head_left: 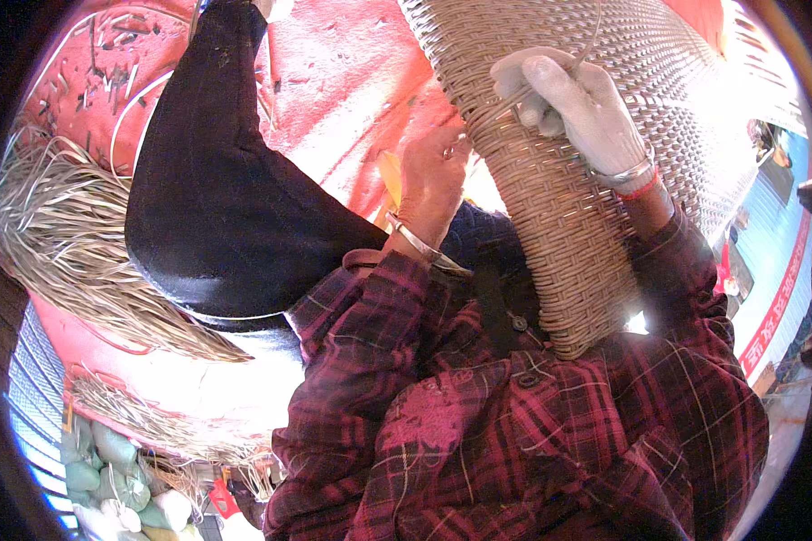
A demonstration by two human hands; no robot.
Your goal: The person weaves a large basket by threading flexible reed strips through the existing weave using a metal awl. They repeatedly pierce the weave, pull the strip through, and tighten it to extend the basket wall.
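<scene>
A large woven wicker piece [564, 225] in beige-grey strands leans across my lap, its rounded edge turned to the left. My right hand [577, 108], in a white glove, lies over the weave near that edge. Its fingers are closed on a thin wicker strand [595, 36], which loops up from them. My bare left hand [433, 180] is beside the rounded edge, fingers curled toward the weave. What those fingers hold, if anything, is hidden. Something yellow-orange [391, 176] shows next to the left hand.
My dark-trousered leg [216, 189] stretches out at the left over a red ground sheet [343, 72]. Bundles of long dry strands [72, 225] lie left of it, and short offcuts [117, 68] are scattered at the far left. Pale green sacks [117, 473] sit at the lower left.
</scene>
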